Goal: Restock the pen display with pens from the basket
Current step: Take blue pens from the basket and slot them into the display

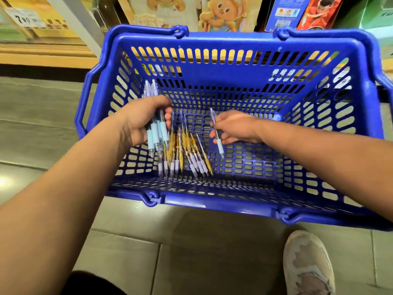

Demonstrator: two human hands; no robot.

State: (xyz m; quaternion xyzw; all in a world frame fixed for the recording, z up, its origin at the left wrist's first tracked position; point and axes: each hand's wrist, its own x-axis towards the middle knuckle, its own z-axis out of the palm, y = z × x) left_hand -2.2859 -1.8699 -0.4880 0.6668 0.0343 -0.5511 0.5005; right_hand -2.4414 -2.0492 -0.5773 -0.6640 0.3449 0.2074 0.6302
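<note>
Pens (187, 154) lying at basket (234, 40) floor, 7 o'clock; left hand (140, 122) gripping blue-grip bundle (156, 133) for restocking, right hand (234, 128) pinching one more (218, 135).

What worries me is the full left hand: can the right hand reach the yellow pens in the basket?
Probably yes: the right hand is beside the yellow pens, unobstructed, though it pinches one pen.

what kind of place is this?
Most likely a shop aisle, perhaps stationery: a blue shopping basket holding loose pens, a blurred price label at top left, and cartoon-printed boxed goods displayed behind the basket.
</note>
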